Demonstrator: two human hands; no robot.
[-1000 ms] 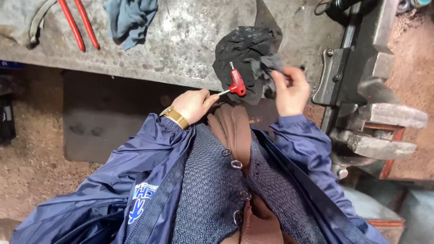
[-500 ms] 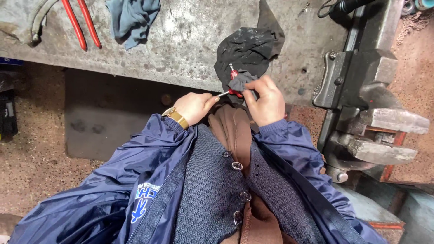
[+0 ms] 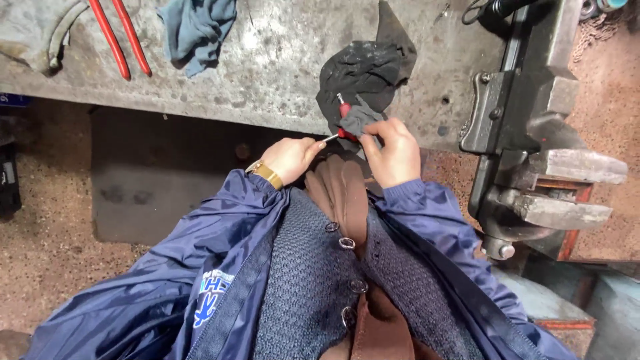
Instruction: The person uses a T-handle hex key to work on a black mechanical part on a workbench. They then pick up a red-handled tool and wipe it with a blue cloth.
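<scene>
At the table's [image 3: 267, 73] near edge, both hands held firm: left hand [image 3: 290, 159] steadying the tool's [image 3: 341, 127] shaft, right hand [image 3: 393, 152] wiping with the rag [image 3: 363, 80].

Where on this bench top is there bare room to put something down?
The widest bare stretch of the bench top lies between the blue rag and the dark cloth. A smaller patch runs between that cloth and the vise. It is crowded at the near edge, where the left hand and right hand hold the red-handled tool, and by the red handles.
</scene>
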